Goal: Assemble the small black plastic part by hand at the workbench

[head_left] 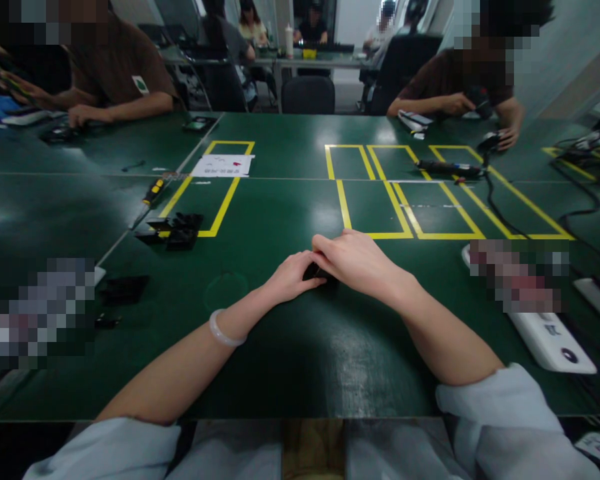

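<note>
Black piece (311, 271): we find it on the near side of the yellow tape grid (390, 235), just left of the grid's near-left corner; its long axis (mostly covered) we cannot tell.
Left hand (294, 275): thumb and fingers pinch the piece from its left, barely parted.
Right hand (355, 257): curls over from the grid's side; we cannot tell whether it grips.
Nearer hand: neither; both meet at the piece.

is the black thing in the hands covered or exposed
Mostly covered: the left hand and right hand surround the black thing; little of it shows.
</note>
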Tool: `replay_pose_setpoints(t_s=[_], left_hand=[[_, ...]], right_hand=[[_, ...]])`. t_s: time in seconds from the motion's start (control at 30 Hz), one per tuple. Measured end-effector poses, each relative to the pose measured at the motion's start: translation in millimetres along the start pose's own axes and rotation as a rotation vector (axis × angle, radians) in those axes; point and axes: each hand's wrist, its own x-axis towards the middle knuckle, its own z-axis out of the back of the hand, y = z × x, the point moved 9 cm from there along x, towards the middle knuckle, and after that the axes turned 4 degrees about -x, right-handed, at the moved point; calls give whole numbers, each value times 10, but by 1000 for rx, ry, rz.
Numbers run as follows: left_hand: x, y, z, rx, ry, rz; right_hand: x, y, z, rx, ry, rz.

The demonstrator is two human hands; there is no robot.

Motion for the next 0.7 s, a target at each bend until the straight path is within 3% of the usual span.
replay_pose_setpoints(t_s=[0.7], left_hand=[[7,-14,13,-22,-19,-23]], right_hand=[[-32,46,59,80,-31,23]])
